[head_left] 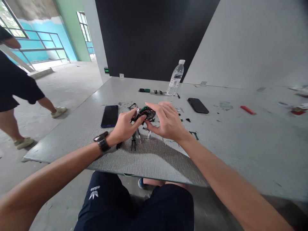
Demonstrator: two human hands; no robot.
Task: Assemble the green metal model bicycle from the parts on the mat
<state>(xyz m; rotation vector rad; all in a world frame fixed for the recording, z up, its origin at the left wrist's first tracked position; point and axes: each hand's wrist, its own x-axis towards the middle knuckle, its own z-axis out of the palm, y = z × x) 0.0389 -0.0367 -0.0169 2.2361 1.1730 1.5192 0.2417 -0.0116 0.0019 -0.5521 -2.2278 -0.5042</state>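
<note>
The grey table (154, 165) bears a bottle (175, 79) near its back edge, a phone (109, 116) toward its left edge, and small parts (133, 138).

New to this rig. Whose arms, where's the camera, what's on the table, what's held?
No machine here: these are one person's bare left hand and right hand. The only picture comes from a camera on that person's head, looking forward and down. Between them, the hands hold a small spoked wheel above the grey table. Around it lie small parts, including a black fork-shaped piece, plus a left phone, a right phone and a red object. A clear bottle stands behind.
</note>
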